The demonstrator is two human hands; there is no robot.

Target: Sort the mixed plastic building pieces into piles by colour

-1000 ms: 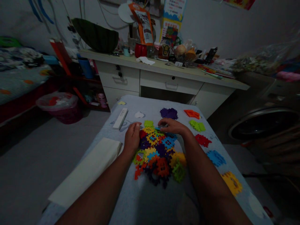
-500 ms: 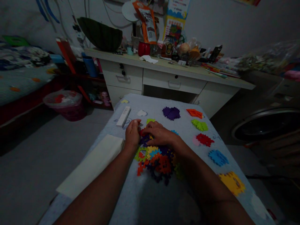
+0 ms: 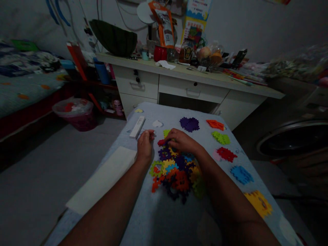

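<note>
Gear-edged pile [image 3: 176, 171] is being supported by cloth-covered table [image 3: 143, 212]. Pile's far end is being covered by right hand [image 3: 180, 140], fingers curled, hold unclear; pile's left side is being flanked by left hand [image 3: 145, 146], loosely half-curled, nothing visibly held. Red piece [image 3: 161, 142] is being glimpsed at pile's far-left edge.

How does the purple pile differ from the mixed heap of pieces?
The purple pile is one colour; the mixed heap has many. The purple pile is smaller than the mixed heap. The right hand is at the mixed heap; the purple pile lies untouched. Both have toothed edges.
</note>
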